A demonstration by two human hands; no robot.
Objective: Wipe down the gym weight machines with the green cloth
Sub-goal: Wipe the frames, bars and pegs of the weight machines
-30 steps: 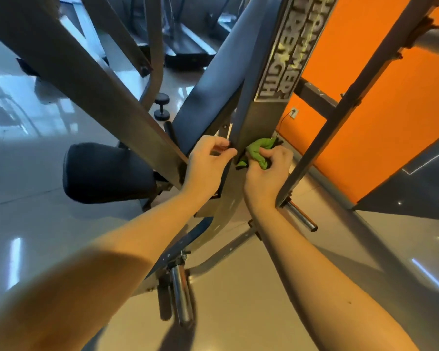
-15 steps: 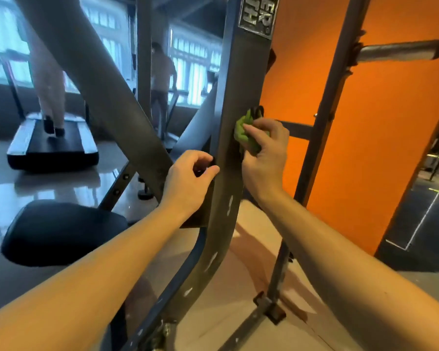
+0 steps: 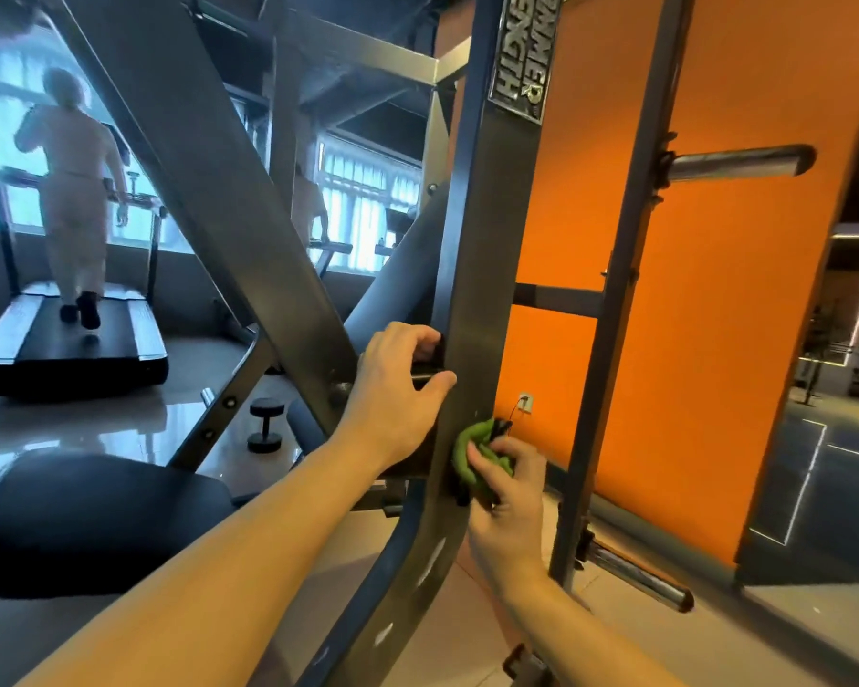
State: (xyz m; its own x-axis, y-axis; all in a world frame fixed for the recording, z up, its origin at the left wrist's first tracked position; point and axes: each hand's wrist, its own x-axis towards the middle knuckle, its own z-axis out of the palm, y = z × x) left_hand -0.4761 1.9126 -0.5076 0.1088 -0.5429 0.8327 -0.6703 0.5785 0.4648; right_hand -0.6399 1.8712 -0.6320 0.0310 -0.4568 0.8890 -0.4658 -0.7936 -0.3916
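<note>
While the right hand [image 3: 512, 503] bunches it in curled fingers, the green cloth [image 3: 467, 451] sits pressed against the right edge of the weight machine's grey upright [image 3: 492, 240], just above where that post starts to curve. Higher on the same upright, the left hand [image 3: 398, 394] grips its left edge, fingers hooked behind, thumb on the front face. A black seat pad [image 3: 85, 518] sits lower left, with a dumbbell [image 3: 265, 423] on the floor beyond it. An orange wall [image 3: 725, 314] stands behind; far left, a person [image 3: 73, 200] walks on a treadmill [image 3: 75, 354].
</note>
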